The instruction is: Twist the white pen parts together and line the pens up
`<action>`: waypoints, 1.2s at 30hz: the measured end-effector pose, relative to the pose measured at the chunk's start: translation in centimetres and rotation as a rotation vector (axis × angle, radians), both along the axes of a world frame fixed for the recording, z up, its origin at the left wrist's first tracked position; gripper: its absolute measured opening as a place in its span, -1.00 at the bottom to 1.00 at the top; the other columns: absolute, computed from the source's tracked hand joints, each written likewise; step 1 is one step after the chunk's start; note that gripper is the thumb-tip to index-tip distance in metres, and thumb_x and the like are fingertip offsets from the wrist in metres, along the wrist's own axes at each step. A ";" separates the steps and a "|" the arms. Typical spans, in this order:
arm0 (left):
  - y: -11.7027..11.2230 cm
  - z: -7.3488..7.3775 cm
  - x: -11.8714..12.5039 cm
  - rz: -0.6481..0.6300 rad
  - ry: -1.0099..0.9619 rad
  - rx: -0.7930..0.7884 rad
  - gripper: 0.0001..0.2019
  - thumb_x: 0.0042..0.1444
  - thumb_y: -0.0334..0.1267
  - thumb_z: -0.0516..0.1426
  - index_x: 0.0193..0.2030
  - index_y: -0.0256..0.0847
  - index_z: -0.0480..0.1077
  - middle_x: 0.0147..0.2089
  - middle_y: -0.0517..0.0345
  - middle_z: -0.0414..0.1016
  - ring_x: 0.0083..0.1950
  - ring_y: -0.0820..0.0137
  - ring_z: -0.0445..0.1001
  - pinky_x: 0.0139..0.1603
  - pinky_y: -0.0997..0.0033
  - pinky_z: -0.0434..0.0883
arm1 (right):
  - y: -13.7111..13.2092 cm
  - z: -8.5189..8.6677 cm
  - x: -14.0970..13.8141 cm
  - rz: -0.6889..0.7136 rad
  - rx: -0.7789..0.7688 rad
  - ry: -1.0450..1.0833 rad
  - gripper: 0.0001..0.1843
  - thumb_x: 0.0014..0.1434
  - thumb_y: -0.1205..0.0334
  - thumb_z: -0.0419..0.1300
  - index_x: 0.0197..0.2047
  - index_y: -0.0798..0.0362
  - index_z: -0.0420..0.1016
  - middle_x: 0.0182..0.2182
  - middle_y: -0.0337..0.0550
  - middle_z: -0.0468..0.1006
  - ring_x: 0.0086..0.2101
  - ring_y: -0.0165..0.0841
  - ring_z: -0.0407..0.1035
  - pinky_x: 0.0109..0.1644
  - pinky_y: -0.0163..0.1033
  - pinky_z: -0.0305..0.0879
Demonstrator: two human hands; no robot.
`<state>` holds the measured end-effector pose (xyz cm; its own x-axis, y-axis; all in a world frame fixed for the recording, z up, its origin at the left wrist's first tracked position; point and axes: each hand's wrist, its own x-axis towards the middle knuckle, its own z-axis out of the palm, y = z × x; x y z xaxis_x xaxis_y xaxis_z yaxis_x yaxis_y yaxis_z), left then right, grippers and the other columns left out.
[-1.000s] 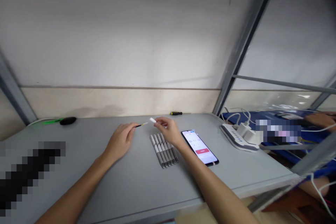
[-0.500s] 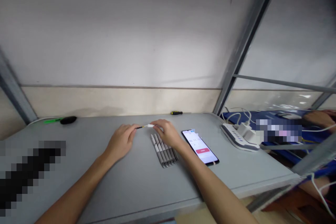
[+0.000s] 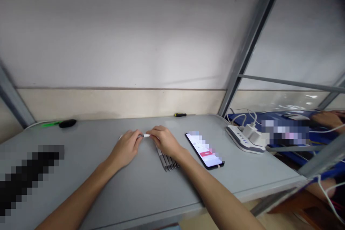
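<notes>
My left hand [image 3: 126, 147] and my right hand [image 3: 163, 140] meet over the grey table [image 3: 134, 187], both pinched on one thin pen [image 3: 146, 135] held level between them. Its white cap sits against my right fingertips; the dark body runs into my left fingers. Just under my right hand lies a row of several grey pens [image 3: 168, 160], partly hidden by the wrist.
A phone [image 3: 205, 150] with a lit screen lies right of the pens. A white power strip [image 3: 244, 137] with chargers and cables sits further right. A small screwdriver [image 3: 180, 114] and a black object [image 3: 67, 123] lie by the wall. Another person's hand [image 3: 327, 118] shows at far right.
The white cap, held apart from the pen tip a second ago, has been brought onto the pen. Both hands have closed together and shifted slightly left.
</notes>
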<state>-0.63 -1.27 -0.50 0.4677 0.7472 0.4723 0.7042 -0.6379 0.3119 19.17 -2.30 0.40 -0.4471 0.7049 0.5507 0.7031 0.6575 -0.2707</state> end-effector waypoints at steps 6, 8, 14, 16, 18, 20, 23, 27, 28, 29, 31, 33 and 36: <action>-0.4 0.5 0.0 -0.033 0.024 0.014 -0.77 0.30 -0.21 -0.13 -0.24 -0.14 0.31 -0.28 0.12 0.40 -0.21 0.30 0.34 -0.18 0.31 0.30 | -0.3 0.2 0.1 0.066 -0.093 -0.003 -0.68 0.31 0.35 -0.03 -0.01 0.02 0.50 -0.20 -0.08 0.55 -0.21 -0.33 0.41 -0.13 -0.28 0.24; -0.4 0.6 -0.1 -0.079 0.034 0.033 -0.79 0.29 -0.24 -0.12 -0.25 -0.14 0.31 -0.27 0.12 0.41 -0.18 0.29 0.32 -0.17 0.30 0.29 | -0.5 0.3 0.2 0.089 -0.119 -0.012 -0.68 0.31 0.36 -0.04 -0.01 0.04 0.49 -0.19 -0.07 0.56 -0.20 -0.32 0.42 -0.12 -0.28 0.24; -0.3 0.6 -0.2 -0.125 0.066 0.099 -0.79 0.29 -0.29 -0.12 -0.29 -0.16 0.29 -0.27 0.13 0.38 -0.19 0.30 0.27 -0.15 0.29 0.28 | -0.6 0.5 0.0 0.122 -0.188 0.001 -0.69 0.29 0.38 -0.04 -0.04 0.12 0.49 -0.15 -0.03 0.56 -0.17 -0.30 0.41 -0.09 -0.26 0.25; -0.3 0.6 -0.2 -0.126 0.068 0.107 -0.79 0.29 -0.29 -0.13 -0.27 -0.16 0.30 -0.25 0.12 0.38 -0.16 0.30 0.29 -0.13 0.29 0.28 | -0.7 0.5 -0.1 0.126 -0.203 0.004 -0.68 0.30 0.38 -0.06 -0.04 0.13 0.48 -0.13 -0.02 0.56 -0.16 -0.30 0.41 -0.08 -0.25 0.24; -0.3 0.6 -0.2 -0.127 0.056 0.103 -0.80 0.29 -0.28 -0.12 -0.23 -0.15 0.30 -0.23 0.12 0.38 -0.14 0.30 0.31 -0.12 0.29 0.30 | -0.8 0.5 -0.1 0.128 -0.199 0.000 -0.67 0.31 0.37 -0.08 -0.04 0.13 0.48 -0.13 -0.01 0.55 -0.15 -0.30 0.40 -0.07 -0.25 0.24; -0.4 0.7 -0.1 -0.130 0.031 0.085 -0.82 0.29 -0.24 -0.10 -0.18 -0.15 0.31 -0.19 0.11 0.39 -0.12 0.30 0.34 -0.10 0.29 0.31 | -0.9 0.5 -0.1 0.117 -0.188 -0.009 -0.67 0.32 0.35 -0.08 -0.03 0.13 0.47 -0.14 0.00 0.54 -0.16 -0.31 0.39 -0.07 -0.25 0.23; -0.4 0.9 0.0 -0.085 -0.016 0.076 -0.79 0.29 -0.17 -0.09 -0.12 -0.15 0.31 -0.15 0.08 0.41 -0.09 0.29 0.37 -0.06 0.26 0.32 | -1.0 0.5 0.0 0.075 -0.174 -0.033 -0.72 0.31 0.30 -0.02 -0.03 0.14 0.45 -0.18 0.00 0.52 -0.19 -0.31 0.38 -0.11 -0.25 0.22; -0.1 1.1 -0.3 0.054 -0.048 0.041 -0.72 0.31 -0.15 -0.16 -0.21 -0.17 0.30 -0.21 0.08 0.42 -0.14 0.30 0.39 -0.11 0.29 0.31 | -0.8 0.5 0.2 0.021 -0.174 -0.056 -0.76 0.29 0.26 0.02 -0.07 0.11 0.45 -0.24 -0.04 0.50 -0.25 -0.33 0.36 -0.17 -0.27 0.20; 0.0 1.1 -0.4 0.082 -0.036 0.014 -0.70 0.31 -0.15 -0.18 -0.28 -0.17 0.29 -0.26 0.10 0.42 -0.20 0.31 0.39 -0.16 0.31 0.30 | -0.8 0.4 0.2 0.008 -0.179 -0.055 -0.77 0.30 0.25 0.03 -0.09 0.11 0.46 -0.26 -0.05 0.49 -0.27 -0.34 0.35 -0.18 -0.28 0.19; 0.1 1.1 -0.5 0.104 -0.020 -0.018 -0.68 0.31 -0.14 -0.19 -0.35 -0.16 0.27 -0.33 0.12 0.41 -0.27 0.32 0.38 -0.22 0.33 0.29 | -0.8 0.4 0.2 -0.004 -0.184 -0.052 -0.77 0.30 0.24 0.03 -0.10 0.11 0.46 -0.27 -0.06 0.49 -0.28 -0.34 0.35 -0.18 -0.28 0.19; 0.2 1.0 -0.7 0.109 0.004 -0.073 -0.66 0.30 -0.14 -0.18 -0.44 -0.16 0.22 -0.43 0.16 0.37 -0.38 0.35 0.35 -0.31 0.36 0.25 | -0.7 0.4 0.3 -0.023 -0.194 -0.046 -0.77 0.30 0.23 0.02 -0.11 0.10 0.47 -0.27 -0.05 0.49 -0.27 -0.34 0.36 -0.18 -0.28 0.18; 0.2 1.1 -0.7 0.047 -0.025 -0.091 -0.71 0.28 -0.17 -0.14 -0.42 -0.16 0.23 -0.42 0.18 0.37 -0.37 0.36 0.34 -0.32 0.37 0.25 | -0.7 0.4 0.3 -0.028 -0.203 -0.043 -0.76 0.31 0.23 0.01 -0.07 0.08 0.46 -0.23 -0.04 0.50 -0.24 -0.32 0.36 -0.17 -0.28 0.17; 0.1 1.2 -0.8 -0.066 -0.126 -0.036 -0.84 0.24 -0.25 -0.07 -0.32 -0.16 0.28 -0.30 0.16 0.40 -0.26 0.37 0.37 -0.24 0.39 0.29 | -0.8 0.4 0.3 -0.016 -0.211 -0.041 -0.73 0.34 0.21 -0.04 -0.01 0.02 0.42 -0.21 -0.07 0.52 -0.24 -0.32 0.37 -0.19 -0.28 0.16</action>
<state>-1.38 -1.20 0.73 0.4554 0.7339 0.5039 0.6148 -0.6687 0.4183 19.50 -3.08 0.81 -0.4539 0.8098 0.3717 0.7265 0.5779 -0.3718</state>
